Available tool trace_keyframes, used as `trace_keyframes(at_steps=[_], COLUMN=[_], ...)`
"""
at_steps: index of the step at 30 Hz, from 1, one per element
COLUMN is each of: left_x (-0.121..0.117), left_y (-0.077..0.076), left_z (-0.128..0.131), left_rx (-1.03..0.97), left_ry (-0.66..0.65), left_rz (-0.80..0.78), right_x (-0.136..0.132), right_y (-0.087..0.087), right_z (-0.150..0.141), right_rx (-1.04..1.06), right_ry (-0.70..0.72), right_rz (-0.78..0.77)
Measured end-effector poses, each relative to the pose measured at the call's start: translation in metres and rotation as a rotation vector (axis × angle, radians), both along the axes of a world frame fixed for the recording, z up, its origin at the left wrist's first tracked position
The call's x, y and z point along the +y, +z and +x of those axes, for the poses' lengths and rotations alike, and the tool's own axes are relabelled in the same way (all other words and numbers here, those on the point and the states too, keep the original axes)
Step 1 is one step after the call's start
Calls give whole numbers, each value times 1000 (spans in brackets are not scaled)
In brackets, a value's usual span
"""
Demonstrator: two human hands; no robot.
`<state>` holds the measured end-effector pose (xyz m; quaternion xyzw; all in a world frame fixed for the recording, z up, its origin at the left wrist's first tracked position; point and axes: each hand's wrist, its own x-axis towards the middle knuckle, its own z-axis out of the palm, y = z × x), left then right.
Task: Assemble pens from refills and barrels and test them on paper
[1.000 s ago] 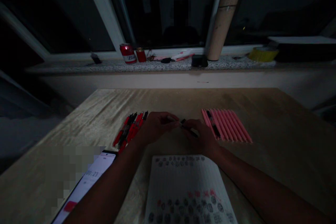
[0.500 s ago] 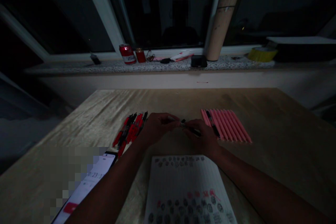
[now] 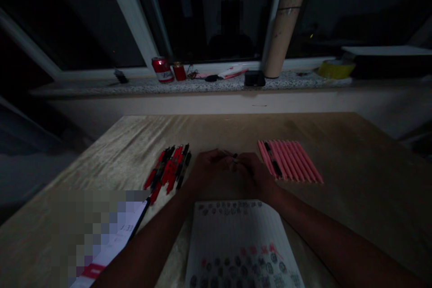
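Note:
My left hand (image 3: 209, 165) and my right hand (image 3: 254, 170) meet above the table, fingers pinched and almost touching. Between them is a slim dark pen (image 3: 235, 156), partly hidden by the fingers; dim light and blur hide whether it is in one piece. Left of my left hand lies a group of red and black pens (image 3: 173, 166), side by side and slanted. To the right of my right hand is a neat row of pink pencil-like sticks (image 3: 293, 159), with one black pen (image 3: 273, 158) among them. Below the hands lies a lined notebook (image 3: 226, 229) with dark and red marks.
A phone (image 3: 118, 229) with a lit screen lies at the left, partly behind my left forearm. On the granite windowsill (image 3: 141, 84) stand a red can (image 3: 162, 70), a red jar (image 3: 179, 72), a black box (image 3: 254, 78), a cardboard tube (image 3: 283, 36) and yellow tape (image 3: 335, 69).
My hands have come closer together, with the fingers curling in around the pen. My left hand has shifted slightly right, showing more of the red and black pens.

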<state>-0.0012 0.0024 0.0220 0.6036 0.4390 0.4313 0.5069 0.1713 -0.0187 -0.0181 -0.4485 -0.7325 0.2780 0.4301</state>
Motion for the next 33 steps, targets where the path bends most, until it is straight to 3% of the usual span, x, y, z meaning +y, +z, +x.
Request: trace_keyframes(at_steps=[5, 17, 22, 26, 33], left_x=[-5, -10, -11, -12, -12], left_y=[-11, -21, -21, -21, -21], left_z=[8, 10, 12, 12, 11], left_rx=[-77, -46, -29, -23, 22], left_ry=[49, 103, 143, 161, 159], left_rz=[-37, 16, 35, 36, 60], right_x=[0, 1, 3, 4, 1], right_y=[2, 8, 3, 5, 13], right_z=[-1, 3, 1, 0, 1], right_rx=[-34, -104, -26, -112, -208], right_ry=[-144, -10, -79, -91, 17], right_rz=[-22, 24, -10, 33, 33])
